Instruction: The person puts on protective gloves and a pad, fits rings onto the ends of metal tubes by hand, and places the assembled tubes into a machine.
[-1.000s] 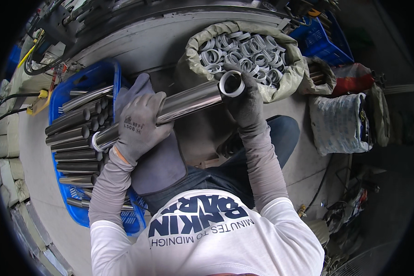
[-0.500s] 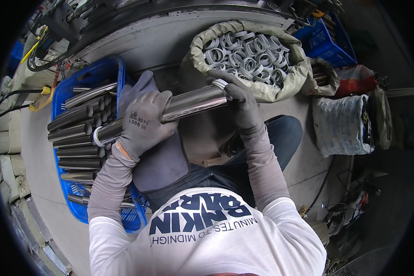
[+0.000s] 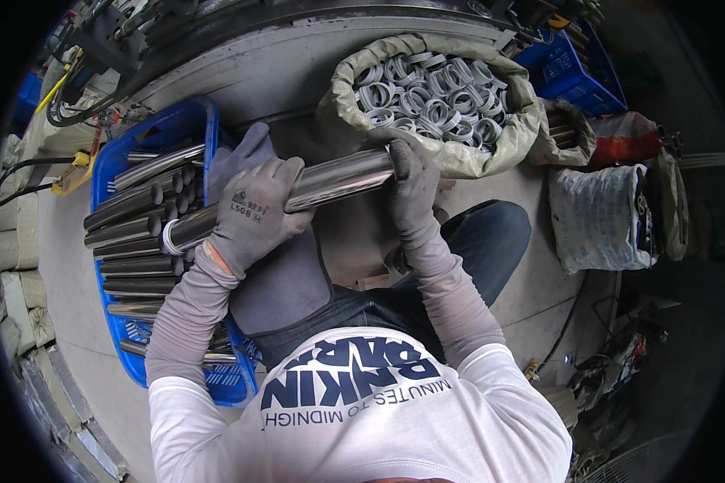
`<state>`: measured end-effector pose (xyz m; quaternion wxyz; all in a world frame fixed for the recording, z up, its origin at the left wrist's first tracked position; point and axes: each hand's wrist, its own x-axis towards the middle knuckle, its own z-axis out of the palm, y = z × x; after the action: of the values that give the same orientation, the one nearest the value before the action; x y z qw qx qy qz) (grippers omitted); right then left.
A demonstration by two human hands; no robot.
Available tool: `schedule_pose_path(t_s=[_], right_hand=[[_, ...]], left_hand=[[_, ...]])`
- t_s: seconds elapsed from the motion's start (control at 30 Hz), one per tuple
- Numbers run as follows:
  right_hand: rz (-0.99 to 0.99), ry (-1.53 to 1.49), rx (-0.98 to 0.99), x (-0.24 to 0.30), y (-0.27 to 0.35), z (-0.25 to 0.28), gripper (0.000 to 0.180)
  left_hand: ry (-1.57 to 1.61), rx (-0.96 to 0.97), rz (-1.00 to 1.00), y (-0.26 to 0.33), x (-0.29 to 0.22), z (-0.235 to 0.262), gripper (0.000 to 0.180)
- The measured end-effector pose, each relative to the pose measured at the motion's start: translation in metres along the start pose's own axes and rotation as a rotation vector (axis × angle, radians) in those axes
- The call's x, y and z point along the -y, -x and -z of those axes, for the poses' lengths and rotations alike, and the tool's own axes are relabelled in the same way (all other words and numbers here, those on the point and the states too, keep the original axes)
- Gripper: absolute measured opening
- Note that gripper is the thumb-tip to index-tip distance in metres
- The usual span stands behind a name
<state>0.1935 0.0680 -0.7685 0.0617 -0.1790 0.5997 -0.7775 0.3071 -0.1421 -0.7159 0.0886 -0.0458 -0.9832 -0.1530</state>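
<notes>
A shiny metal tube (image 3: pixel 340 179) lies slantwise in front of me, its right end higher. My left hand (image 3: pixel 259 205), in a grey work glove, is wrapped round the tube's middle. My right hand (image 3: pixel 415 179), gloved the same way, is closed over the right end, its fingers bent over the rim. A pale ring (image 3: pixel 167 234) sits round the tube's left end. Whether a ring is at the right end is hidden by my right glove. Left of my knees stands a blue plastic basket (image 3: pixel 213 137) with several metal tubes in it.
An open woven sack (image 3: pixel 503 161) full of pale rings stands ahead to the right. Behind it is a blue crate (image 3: pixel 568 72). A stuffed white sack (image 3: pixel 596 217) lies at the right. Machinery (image 3: pixel 165 48) runs along the far side.
My right hand has moved slightly left and closed over the tube's right end. The pale ring seen there before is now hidden. My left hand keeps its hold.
</notes>
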Motion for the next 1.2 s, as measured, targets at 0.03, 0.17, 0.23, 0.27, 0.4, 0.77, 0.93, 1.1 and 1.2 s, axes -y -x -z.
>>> schedule_pose_path(t_s=[0.03, 0.17, 0.23, 0.27, 0.4, 0.77, 0.93, 1.1, 1.2], right_hand=[[-0.001, 0.001, -0.001, -0.001, 0.001, -0.003, 0.032], [0.077, 0.256, -0.093, -0.001, 0.002, -0.014, 0.028], [0.002, 0.231, -0.091, -0.003, 0.001, -0.014, 0.029], [0.002, 0.285, -0.074, 0.001, -0.001, -0.014, 0.027], [-0.069, 0.199, -0.092, -0.012, -0.004, -0.004, 0.025], [0.253, 1.695, 0.194, -0.036, -0.117, 0.225, 0.048], [0.039, 1.999, 0.579, -0.031, -0.133, 0.214, 0.025], [0.075, 2.02, 0.454, -0.016, -0.137, 0.218, 0.036], [-0.055, 1.303, 0.136, 0.0, -0.129, 0.209, 0.045]], left_hand=[[-0.008, 0.0, 0.001, 0.001, -0.001, 0.001, 0.054], [-0.031, 0.08, 0.054, -0.002, 0.0, -0.001, 0.055], [-0.02, 0.115, 0.077, -0.003, -0.001, 0.0, 0.057], [-0.009, 0.151, 0.107, -0.003, 0.0, 0.001, 0.059], [-0.058, 0.118, -0.016, -0.007, -0.002, 0.003, 0.059], [-0.106, 0.066, 0.138, 0.022, 0.011, 0.007, 0.068], [-0.086, 0.056, 0.128, 0.025, 0.012, 0.007, 0.069], [-0.018, 0.063, 0.124, 0.026, 0.015, 0.01, 0.068], [-0.044, 0.007, 0.09, 0.032, 0.015, 0.015, 0.066]])
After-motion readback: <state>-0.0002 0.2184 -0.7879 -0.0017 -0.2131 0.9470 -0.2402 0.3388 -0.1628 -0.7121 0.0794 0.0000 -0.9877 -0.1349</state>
